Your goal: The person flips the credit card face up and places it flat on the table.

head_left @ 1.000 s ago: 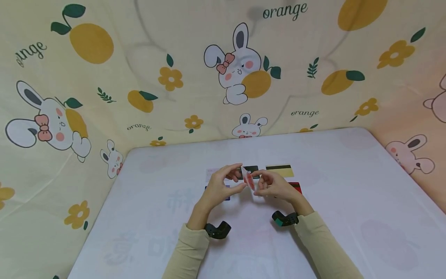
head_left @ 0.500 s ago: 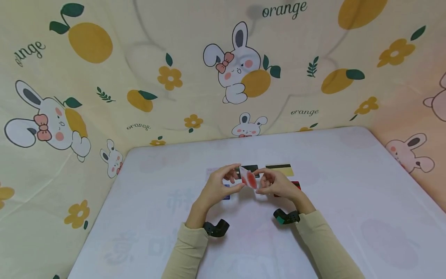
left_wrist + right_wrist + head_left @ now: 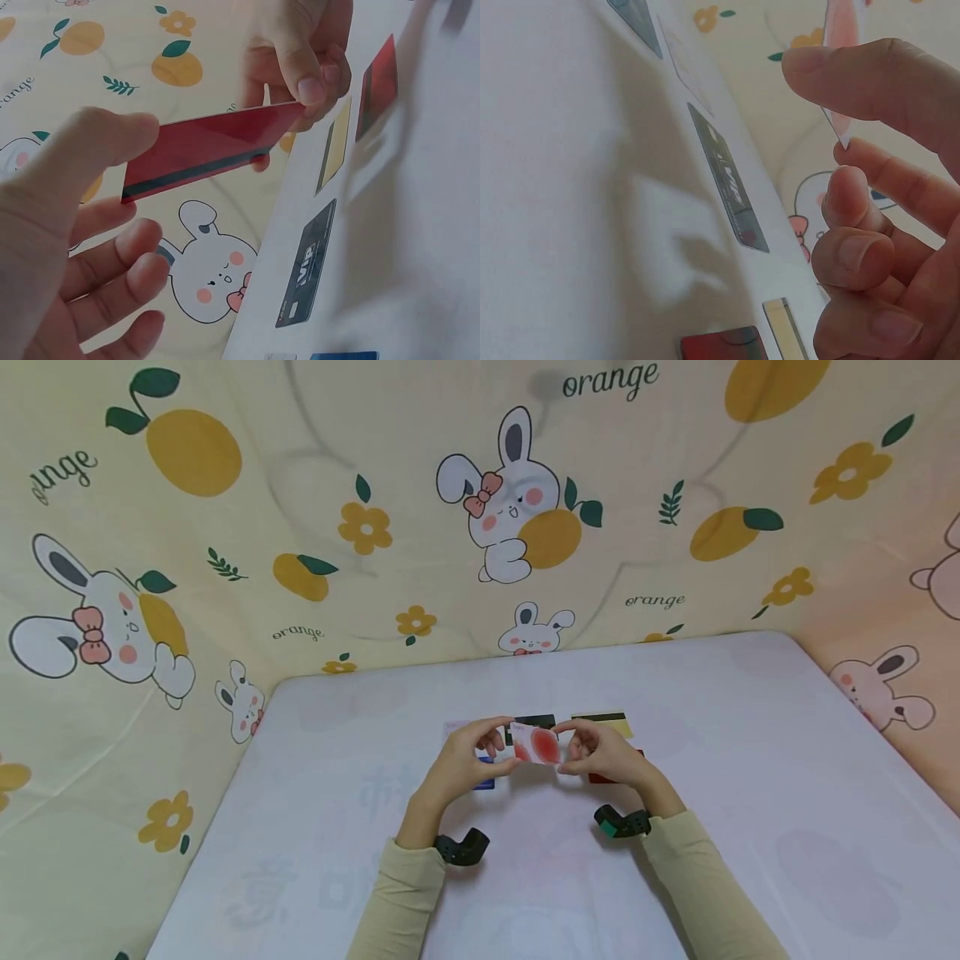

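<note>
Both hands hold one plastic card [image 3: 535,744] by its opposite ends, raised over the table. The face toward the head camera is pale pink with red round shapes. Its other face, in the left wrist view, is red with a black stripe along one long edge. My left hand [image 3: 467,762] pinches the left end between thumb and index finger, the other fingers loosely bent. At the right end, my right hand [image 3: 609,762] pinches the card with thumb and index finger. Behind it lies a black VIP card [image 3: 306,266], partly covered in the head view.
On the white table [image 3: 720,860] lie a gold card with a black stripe [image 3: 618,725], a red card [image 3: 377,90], a blue card [image 3: 486,783] and a pale card [image 3: 453,727]. A patterned cloth [image 3: 390,435] hangs behind. Each wrist wears a black camera.
The held card has turned from nearly edge-on to facing the head camera, showing its pink and red print. My right hand has shifted slightly right; the left has moved a little left.
</note>
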`<state>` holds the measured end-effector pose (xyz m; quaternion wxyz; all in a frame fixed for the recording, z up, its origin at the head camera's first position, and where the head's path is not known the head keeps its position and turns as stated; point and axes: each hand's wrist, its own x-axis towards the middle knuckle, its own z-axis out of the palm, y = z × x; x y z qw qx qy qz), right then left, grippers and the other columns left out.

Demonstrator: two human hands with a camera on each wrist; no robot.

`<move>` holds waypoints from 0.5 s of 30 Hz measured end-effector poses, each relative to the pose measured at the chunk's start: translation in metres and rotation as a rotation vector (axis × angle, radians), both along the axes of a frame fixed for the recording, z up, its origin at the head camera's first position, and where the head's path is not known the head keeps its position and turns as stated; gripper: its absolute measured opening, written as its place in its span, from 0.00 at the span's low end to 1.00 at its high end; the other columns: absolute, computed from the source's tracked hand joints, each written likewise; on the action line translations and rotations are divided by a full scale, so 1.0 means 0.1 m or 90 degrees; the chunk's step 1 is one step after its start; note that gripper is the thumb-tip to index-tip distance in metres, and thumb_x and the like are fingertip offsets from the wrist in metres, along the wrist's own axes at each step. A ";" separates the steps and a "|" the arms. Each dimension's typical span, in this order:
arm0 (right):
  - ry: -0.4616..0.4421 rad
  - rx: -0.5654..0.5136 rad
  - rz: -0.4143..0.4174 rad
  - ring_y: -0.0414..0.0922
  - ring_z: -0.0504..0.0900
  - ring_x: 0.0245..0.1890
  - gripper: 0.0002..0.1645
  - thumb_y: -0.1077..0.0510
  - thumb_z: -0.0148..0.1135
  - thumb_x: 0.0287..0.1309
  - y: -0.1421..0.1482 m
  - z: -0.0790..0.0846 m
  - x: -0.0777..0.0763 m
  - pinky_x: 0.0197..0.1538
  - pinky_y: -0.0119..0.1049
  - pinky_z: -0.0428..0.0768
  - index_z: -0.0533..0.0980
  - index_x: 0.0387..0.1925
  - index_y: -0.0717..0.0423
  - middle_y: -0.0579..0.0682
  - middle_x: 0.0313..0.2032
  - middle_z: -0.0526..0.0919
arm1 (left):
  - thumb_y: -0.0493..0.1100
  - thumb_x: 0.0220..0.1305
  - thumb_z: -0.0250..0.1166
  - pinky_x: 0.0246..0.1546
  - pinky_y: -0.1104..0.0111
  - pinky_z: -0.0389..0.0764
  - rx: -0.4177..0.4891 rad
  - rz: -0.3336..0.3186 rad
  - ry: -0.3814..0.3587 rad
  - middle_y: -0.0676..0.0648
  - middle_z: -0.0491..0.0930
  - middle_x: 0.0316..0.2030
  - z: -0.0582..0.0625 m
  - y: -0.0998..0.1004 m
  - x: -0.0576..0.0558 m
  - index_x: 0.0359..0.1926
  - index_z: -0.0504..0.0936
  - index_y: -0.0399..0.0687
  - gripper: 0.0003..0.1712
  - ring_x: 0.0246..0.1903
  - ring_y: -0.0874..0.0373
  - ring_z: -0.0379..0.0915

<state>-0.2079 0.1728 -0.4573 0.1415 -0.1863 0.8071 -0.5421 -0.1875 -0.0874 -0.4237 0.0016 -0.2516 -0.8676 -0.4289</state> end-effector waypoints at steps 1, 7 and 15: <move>-0.001 0.003 -0.002 0.36 0.70 0.23 0.34 0.64 0.73 0.47 0.01 0.00 0.00 0.29 0.26 0.72 0.71 0.57 0.65 0.54 0.28 0.73 | 0.41 0.54 0.72 0.41 0.59 0.81 -0.001 -0.001 0.000 0.37 0.80 0.36 0.00 0.00 0.00 0.60 0.75 0.41 0.32 0.34 0.57 0.73; 0.017 0.013 -0.006 0.36 0.70 0.24 0.34 0.64 0.73 0.46 0.04 0.01 -0.01 0.29 0.26 0.73 0.71 0.57 0.65 0.56 0.28 0.74 | 0.42 0.54 0.72 0.37 0.74 0.77 -0.022 0.002 -0.014 0.38 0.80 0.35 0.00 -0.03 0.00 0.61 0.74 0.41 0.33 0.33 0.60 0.71; 0.033 0.004 -0.004 0.35 0.69 0.24 0.33 0.65 0.73 0.45 0.06 0.00 -0.04 0.29 0.25 0.71 0.72 0.55 0.66 0.56 0.27 0.74 | 0.43 0.55 0.71 0.35 0.78 0.73 -0.041 0.005 -0.053 0.47 0.78 0.32 -0.01 -0.04 -0.02 0.63 0.74 0.46 0.33 0.32 0.61 0.70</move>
